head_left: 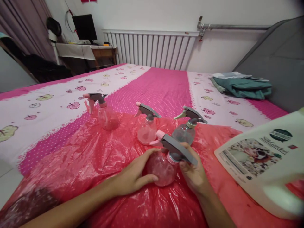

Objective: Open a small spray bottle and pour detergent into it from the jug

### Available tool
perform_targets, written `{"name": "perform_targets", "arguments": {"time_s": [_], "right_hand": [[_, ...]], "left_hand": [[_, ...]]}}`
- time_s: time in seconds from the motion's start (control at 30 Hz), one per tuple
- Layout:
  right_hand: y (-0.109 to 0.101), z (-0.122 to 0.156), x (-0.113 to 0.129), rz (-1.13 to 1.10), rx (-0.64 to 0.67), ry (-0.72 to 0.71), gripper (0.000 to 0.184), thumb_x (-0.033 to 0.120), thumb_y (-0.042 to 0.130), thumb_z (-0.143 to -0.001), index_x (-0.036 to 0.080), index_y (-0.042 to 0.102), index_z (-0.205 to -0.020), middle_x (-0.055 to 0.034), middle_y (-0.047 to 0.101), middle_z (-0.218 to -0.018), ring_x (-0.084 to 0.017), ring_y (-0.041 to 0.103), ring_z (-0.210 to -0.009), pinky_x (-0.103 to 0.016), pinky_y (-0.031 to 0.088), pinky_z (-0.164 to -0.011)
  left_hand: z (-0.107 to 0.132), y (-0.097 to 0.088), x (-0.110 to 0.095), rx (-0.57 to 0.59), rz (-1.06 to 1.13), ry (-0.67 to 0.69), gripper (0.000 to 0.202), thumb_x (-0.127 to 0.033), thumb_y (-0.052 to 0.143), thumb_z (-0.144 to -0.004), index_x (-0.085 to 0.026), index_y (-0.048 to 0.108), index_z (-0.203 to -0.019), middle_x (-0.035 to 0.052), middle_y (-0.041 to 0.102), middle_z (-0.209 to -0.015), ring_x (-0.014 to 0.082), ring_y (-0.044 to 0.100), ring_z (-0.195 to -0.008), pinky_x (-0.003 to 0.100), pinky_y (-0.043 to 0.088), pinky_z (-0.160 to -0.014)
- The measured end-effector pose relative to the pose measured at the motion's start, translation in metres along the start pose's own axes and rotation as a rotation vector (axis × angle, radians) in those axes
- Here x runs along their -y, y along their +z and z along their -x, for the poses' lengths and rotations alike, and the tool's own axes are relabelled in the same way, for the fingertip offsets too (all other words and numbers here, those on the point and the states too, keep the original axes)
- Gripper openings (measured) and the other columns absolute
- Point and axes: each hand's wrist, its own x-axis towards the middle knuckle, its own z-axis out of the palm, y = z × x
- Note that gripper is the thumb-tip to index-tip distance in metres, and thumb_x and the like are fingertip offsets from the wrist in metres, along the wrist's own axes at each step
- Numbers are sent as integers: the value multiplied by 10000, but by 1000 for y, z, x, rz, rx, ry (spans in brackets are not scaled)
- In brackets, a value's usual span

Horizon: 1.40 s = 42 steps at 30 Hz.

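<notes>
Between my hands is a clear spray bottle with a grey and pink trigger head, tilted so that its head leans to the right. My left hand wraps around the round body, thumb in front. With my right hand I grip the neck and spray head, some fingers hidden behind it. Just beyond stand a pink-nozzled spray bottle and a green-nozzled spray bottle. Farther left is another pink spray bottle. All are on a red plastic sheet.
A big white jug with a printed label leans at the right. Under the sheet is a bed with a pink patterned cover. Folded cloths lie at the back right. A radiator, desk and monitor are behind.
</notes>
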Motion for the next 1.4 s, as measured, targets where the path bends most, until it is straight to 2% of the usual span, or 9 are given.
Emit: {"name": "perform_targets", "arguments": {"time_s": [0.43, 0.63, 0.8, 0.9, 1.0, 1.07, 1.23, 1.33, 1.4], "right_hand": [[-30, 13, 30, -23, -5, -2, 451, 568, 758, -989, 184, 686, -1214, -64, 760, -1086, -113, 750, -981, -219, 630, -893], [-43, 19, 41, -57, 91, 44, 517, 559, 780, -975, 114, 670, -1214, -62, 706, -1077, -98, 686, -943, -247, 628, -852], [-53, 17, 50, -80, 135, 69, 527, 580, 746, -991, 118, 644, -1221, -65, 692, -1093, -98, 676, -965, -231, 610, -842], [-56, 13, 60, -58, 186, 95, 491, 575, 749, -990, 149, 636, -1208, -50, 685, -1105, -69, 679, -983, -177, 593, -874], [-61, 7, 69, -19, 250, 121, 417, 537, 767, -986, 190, 633, -1177, -26, 679, -1101, -31, 670, -970, -105, 557, -874], [-63, 5, 75, 9, 278, 130, 357, 495, 757, -1002, 203, 628, -1161, -16, 673, -1103, -20, 664, -983, -89, 546, -895], [-68, -1, 95, 81, 332, 180, 298, 421, 754, -1006, 202, 625, -1160, -24, 684, -1166, -51, 684, -1079, -160, 561, -1040], [-76, -12, 111, 129, 372, 244, 367, 414, 805, -957, 189, 639, -1195, -53, 692, -1254, -108, 701, -1175, -255, 565, -1140], [-83, -24, 119, 158, 414, 285, 414, 408, 842, -916, 176, 652, -1202, -67, 696, -1273, -133, 711, -1183, -309, 569, -1176]], "left_hand": [[-22, 22, -74, 75, -69, -86, 764, -472, 692, -1076, -206, 290, -1670, 268, 486, -1699, 453, 536, -1565, 660, 467, -1282], [-3, -12, -127, 115, -320, -162, 784, -396, 742, -1029, -288, 354, -1702, 175, 405, -1802, 414, 422, -1650, 640, 408, -1327], [-27, -43, -166, 57, -446, -302, 300, -412, 557, -1095, -228, 743, -1243, 84, 823, -1188, 263, 773, -1045, 414, 622, -940], [-62, -51, -181, 82, -457, -200, 236, -175, 533, -995, -197, 768, -984, 38, 820, -903, 196, 751, -812, 312, 557, -752], [-90, -70, -208, -194, -499, -218, 247, -56, 507, -883, -189, 700, -807, 6, 741, -720, 157, 679, -652, 265, 473, -605], [-99, -88, -234, -245, -504, -208, 270, -44, 509, -886, -197, 715, -800, -12, 706, -650, 140, 630, -566, 256, 435, -542], [-111, -98, -286, 162, -577, 62, 192, -239, 683, -1045, -310, 837, -1135, -30, 809, -896, 147, 712, -707, 235, 468, -589], [-126, -79, -281, 375, -550, 105, 273, -225, 879, -964, -315, 820, -1215, -31, 816, -1178, 167, 763, -958, 229, 538, -769], [-137, -70, -262, 409, -559, 146, 365, -122, 934, -894, -296, 819, -1192, -23, 806, -1204, 186, 751, -1043, 247, 534, -851]]}}
